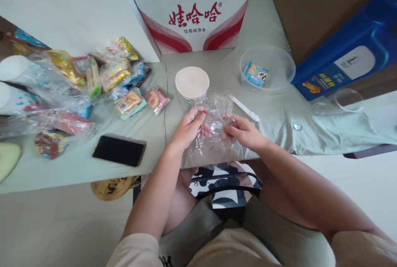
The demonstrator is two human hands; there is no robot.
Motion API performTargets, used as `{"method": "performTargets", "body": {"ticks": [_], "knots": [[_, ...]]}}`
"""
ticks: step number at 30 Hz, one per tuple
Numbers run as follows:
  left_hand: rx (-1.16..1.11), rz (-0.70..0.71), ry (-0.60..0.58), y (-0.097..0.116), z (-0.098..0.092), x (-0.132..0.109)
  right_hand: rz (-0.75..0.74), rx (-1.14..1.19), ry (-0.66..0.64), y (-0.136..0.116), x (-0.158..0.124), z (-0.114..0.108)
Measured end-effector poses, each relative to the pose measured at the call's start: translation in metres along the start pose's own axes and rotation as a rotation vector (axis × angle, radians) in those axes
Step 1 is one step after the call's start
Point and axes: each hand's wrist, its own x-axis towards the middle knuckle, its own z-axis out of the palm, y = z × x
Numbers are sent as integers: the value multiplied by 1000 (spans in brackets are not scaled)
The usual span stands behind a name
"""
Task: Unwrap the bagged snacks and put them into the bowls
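Between my two hands a crumpled clear plastic bag (214, 112) is held just above the front of the cloth-covered table. My left hand (192, 126) grips its left side with the fingers curled in. On the other side, my right hand (243, 129) pinches the film between thumb and fingers. A white paper bowl (192, 82) stands right behind the bag, its lower edge partly covered by the film. To the right of the bag lies a white plastic knife or similar slim utensil (245, 108).
A phone (119, 150) and wrapped snacks (129, 102) lie left, near paper cups (14, 68). At right are a clear bowl (281, 79) holding a blue packet (256, 74), a clear cup (349, 101) and a large blue bottle (344, 52). Boxes (198, 15) line the back.
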Motion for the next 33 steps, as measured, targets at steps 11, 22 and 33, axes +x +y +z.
{"method": "performTargets", "body": {"ticks": [11, 22, 33], "knots": [[-255, 103, -129, 5, -9, -11, -199, 159, 160, -1, -4, -6], [-136, 115, 14, 0, -13, 0, -238, -17, 250, 5, 3, -12], [-101, 257, 105, -3, -12, 3, -94, -1, 245, 6, 7, -7]]}}
